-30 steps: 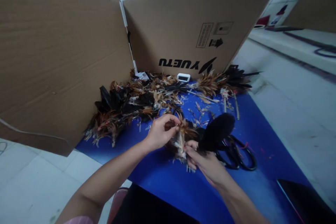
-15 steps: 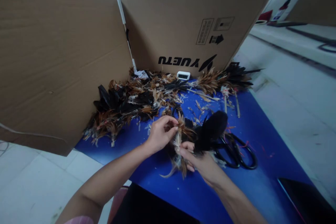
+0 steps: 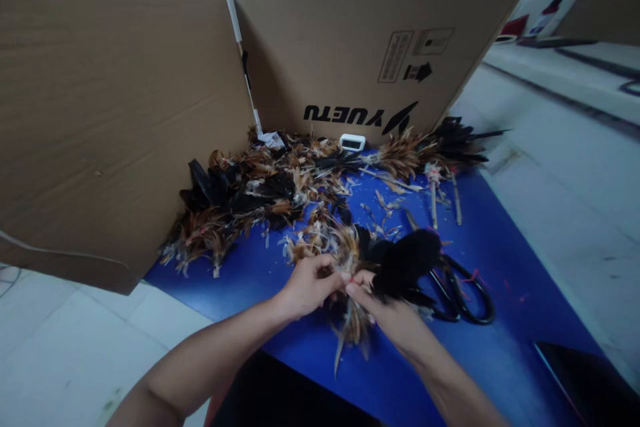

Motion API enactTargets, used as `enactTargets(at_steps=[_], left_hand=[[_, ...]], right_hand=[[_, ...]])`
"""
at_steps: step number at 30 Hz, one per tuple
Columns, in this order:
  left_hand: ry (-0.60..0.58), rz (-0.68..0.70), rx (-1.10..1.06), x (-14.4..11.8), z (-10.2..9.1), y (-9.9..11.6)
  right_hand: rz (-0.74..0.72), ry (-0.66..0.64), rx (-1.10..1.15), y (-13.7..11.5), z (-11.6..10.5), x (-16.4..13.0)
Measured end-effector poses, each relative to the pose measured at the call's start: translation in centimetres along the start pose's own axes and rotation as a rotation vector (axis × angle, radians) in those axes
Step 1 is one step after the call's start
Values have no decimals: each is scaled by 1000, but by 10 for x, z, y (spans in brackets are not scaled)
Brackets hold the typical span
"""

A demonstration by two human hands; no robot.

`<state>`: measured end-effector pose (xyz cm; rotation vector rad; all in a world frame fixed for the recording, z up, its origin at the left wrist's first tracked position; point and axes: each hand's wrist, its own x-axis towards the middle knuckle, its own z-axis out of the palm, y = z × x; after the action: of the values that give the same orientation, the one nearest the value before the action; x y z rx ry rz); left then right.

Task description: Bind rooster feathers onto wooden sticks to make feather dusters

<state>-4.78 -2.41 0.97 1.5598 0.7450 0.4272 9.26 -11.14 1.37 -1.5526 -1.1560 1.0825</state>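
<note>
pale tiled floor [image 3: 575, 213], cardboard screens [image 3: 115, 93] behind

The flat tabletop [image 3: 490, 360] is bright blue. Along its far edge lies a loose heap of feathers [image 3: 260, 193], brown, rust, tan and black, flecked white. The small feather bundle [image 3: 350, 250] is tan and brown. The fluffy tuft [image 3: 407, 260] and looped scissors [image 3: 465, 293] are black. The corrugated cardboard screen [image 3: 125, 93] is brown with black print.

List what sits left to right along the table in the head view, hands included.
Feather pile → left hand → feather bundle → right hand → black scissors → dark slab at the table corner.
</note>
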Motion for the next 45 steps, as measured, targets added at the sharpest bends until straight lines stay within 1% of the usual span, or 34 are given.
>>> enactTargets(at_steps=[3, 7, 10, 13, 16, 19, 23, 27, 30, 32, 35, 37, 39, 41, 43, 45], left_hand=[[50, 26, -108, 1, 2, 3], [134, 47, -237, 0, -5, 11], [205, 42, -295, -5, -11, 12], [206, 31, -360, -12, -12, 11], [182, 44, -444, -20, -11, 10], [216, 37, -524, -25, -7, 11], [252, -22, -599, -25, 2, 9], [290, 2, -590, -19, 18, 4], [320, 32, -587, -15, 30, 2], [341, 45, -606, -13, 36, 2], [379, 44, -624, -12, 36, 2], [403, 64, -594, -11, 24, 2], [438, 121, -507, -14, 2, 2], [530, 189, -349, -21, -30, 1], [702, 255, -127, -32, -67, 0], [842, 270, 89, -46, -106, -3]], right_hand=[[31, 18, 47, 4, 1, 1], [61, 180, 236, 11, -2, 4], [48, 249, 415, 8, -5, 4], [-10, 302, 527, 4, -8, 4], [-43, 336, 556, 4, -10, 4], [-40, 356, 574, 4, -10, 5], [-11, 348, 620, 1, -4, 5], [-24, 314, 603, 2, 6, 4], [-31, 277, 477, 7, 11, 3], [-46, 225, 361, 11, 13, 1], [-75, 115, 227, 12, 13, -1], [-73, 78, 196, 11, 11, -2], [-63, 85, 202, 10, 7, -3], [-63, 132, 247, 10, 2, -4], [-49, 203, 332, 9, -4, -4], [-20, 275, 424, 8, -10, -4]])
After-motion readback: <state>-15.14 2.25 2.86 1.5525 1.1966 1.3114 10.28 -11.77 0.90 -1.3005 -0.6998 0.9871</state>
